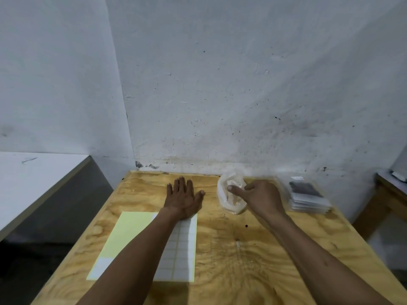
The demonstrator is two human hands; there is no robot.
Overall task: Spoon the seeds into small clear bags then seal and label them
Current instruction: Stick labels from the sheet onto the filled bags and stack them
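A clear plastic bag of pale seeds (229, 201) stands near the back of the plywood table (242, 260). My right hand (262, 198) is at its right side, thumb and fingers touching the bag's plastic; whether they grip it is unclear. My left hand (184, 198) lies flat on the table with fingers spread, its heel on the top edge of a label sheet (178, 249) of white stickers with a yellow peeled area. A stack of small clear bags (308, 199) lies at the back right. No spoon is visible.
A white wall rises straight behind the table. A white-topped counter (33, 179) stands to the left across a dark gap. Another wooden table's corner (387, 194) shows at the right edge.
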